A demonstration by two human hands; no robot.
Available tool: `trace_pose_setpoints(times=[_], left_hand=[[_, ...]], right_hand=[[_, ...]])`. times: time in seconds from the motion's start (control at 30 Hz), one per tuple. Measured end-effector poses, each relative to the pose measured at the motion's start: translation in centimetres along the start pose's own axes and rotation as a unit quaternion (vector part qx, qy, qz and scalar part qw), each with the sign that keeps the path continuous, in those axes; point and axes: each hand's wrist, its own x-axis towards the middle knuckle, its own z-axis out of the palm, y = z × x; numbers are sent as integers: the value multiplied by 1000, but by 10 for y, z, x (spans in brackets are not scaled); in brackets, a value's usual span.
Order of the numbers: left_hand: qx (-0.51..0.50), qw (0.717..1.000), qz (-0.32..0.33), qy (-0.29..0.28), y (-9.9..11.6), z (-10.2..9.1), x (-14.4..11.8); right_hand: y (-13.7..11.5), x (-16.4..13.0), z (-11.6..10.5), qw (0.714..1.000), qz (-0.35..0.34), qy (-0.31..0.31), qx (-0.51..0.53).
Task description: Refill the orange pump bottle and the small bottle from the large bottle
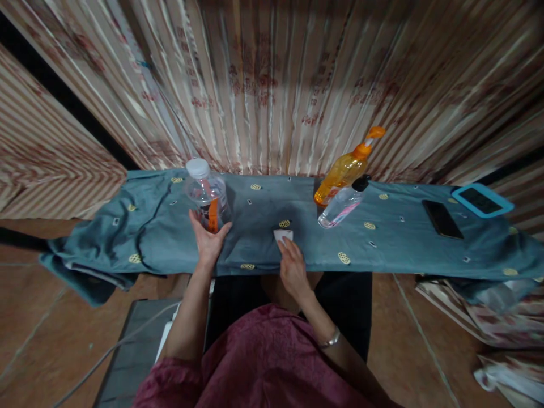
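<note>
On the left of the cloth-covered board stands a large clear plastic bottle (219, 195) with a white cap and an orange and black label. My left hand (208, 239) curves round its near lower side, thumb to the right, with the other fingers partly hidden. Near the middle, my right hand (293, 267) has its fingertips on a small flat white piece (283, 233), whose material I cannot make out. This piece lies against or just over the cloth. Right of it are an orange pump bottle (340, 177) and a clear bottle with a black cap (342, 205).
A green-blue cloth (165, 249) with pineapple prints covers the narrow board. At the right lie a dark phone (442, 219) and a blue-framed tablet-like thing (483, 200). A striped curtain (272, 102) hangs close behind. A grey cable (123, 339) runs at the lower left.
</note>
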Motion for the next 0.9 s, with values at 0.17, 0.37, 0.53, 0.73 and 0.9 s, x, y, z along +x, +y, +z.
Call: trace_pose_setpoints(times=[0.17, 0.37, 0.53, 0.73, 0.9], left_hand=[[-39, 999, -8, -28, 12, -30, -57], [-210, 891, -365, -173, -22, -39, -180], [-297, 788, -530, -99, -36, -6, -190], [-351, 769, -515, -143, -31, 6, -170], [-373, 780, -477, -157, -31, -1, -181]], right_hand=[[-56, 20, 39, 993, -81, -70, 57], [-61, 30, 35, 982, -135, -105, 81], [-23, 9, -5, 988, -116, -84, 52], [39, -38, -66, 1000, -20, 14, -9], [19, -43, -53, 1000, -6, 31, -1]])
